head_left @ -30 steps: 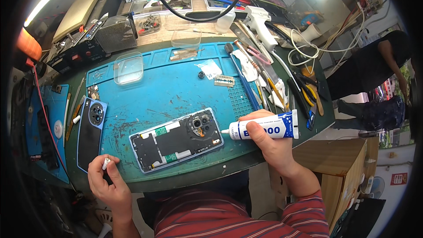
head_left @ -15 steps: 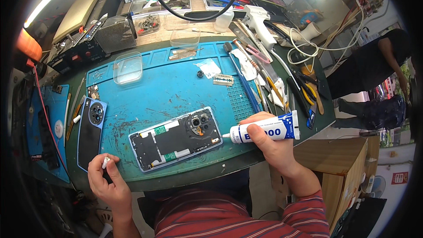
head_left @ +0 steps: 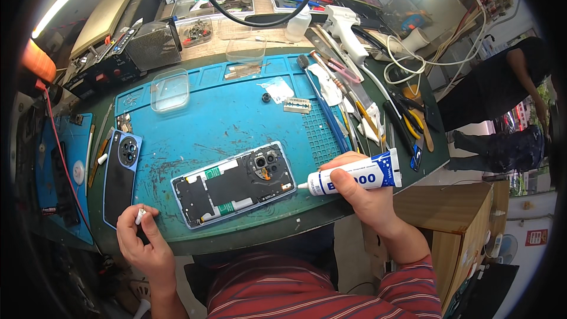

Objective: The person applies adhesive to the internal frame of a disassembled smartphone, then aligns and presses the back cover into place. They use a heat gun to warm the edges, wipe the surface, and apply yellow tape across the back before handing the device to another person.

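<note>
An opened phone [head_left: 236, 184] lies on the blue work mat, its back off and its dark inner plate and camera module showing. My right hand [head_left: 367, 194] is closed around a white and blue glue tube [head_left: 378, 171]. The tube's thin nozzle points left, at the phone's right edge near the lower right corner; I cannot tell whether it touches. Left of the phone, my left hand [head_left: 144, 242] pinches a small white cap [head_left: 140, 216]. Beside that hand lies a dark phone back cover [head_left: 121, 171] with a round camera ring and blue edges.
A clear plastic box [head_left: 170, 91] and a razor blade [head_left: 297, 105] sit farther back on the mat [head_left: 207, 118]. Brushes, tweezers and pliers [head_left: 407, 115] crowd the right side, near a white glue gun [head_left: 345, 32]. A person [head_left: 502, 88] stands beyond the bench at right.
The view has shifted slightly. Both hands keep their grips, and the nozzle stays by the phone's right edge, with hardly any visible movement.
</note>
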Demonstrator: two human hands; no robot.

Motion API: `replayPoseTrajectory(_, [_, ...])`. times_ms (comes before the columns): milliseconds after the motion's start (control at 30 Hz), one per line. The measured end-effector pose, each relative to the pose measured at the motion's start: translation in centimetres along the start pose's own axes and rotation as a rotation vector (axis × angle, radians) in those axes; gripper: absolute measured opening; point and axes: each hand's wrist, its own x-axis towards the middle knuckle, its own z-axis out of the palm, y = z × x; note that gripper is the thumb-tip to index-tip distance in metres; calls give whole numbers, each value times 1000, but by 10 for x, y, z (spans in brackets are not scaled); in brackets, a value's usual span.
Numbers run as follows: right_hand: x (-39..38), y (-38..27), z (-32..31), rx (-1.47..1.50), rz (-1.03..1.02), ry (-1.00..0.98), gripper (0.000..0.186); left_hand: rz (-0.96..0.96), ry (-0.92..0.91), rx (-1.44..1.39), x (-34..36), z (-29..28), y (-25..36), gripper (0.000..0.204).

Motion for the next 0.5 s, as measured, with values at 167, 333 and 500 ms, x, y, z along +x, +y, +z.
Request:
replayPoseTrajectory(167, [0,0,1,8,-15,-5,15,2,-4,9,0,0,-1,12])
replayPoseTrajectory(333, [-2,-1,0,3,10,-17,15,-4,2,-7,0,1,-1,12])
replayPoseTrajectory(500, [-7,-2,3,41,19,-69,17,8,5,25,1,-1,1,10])
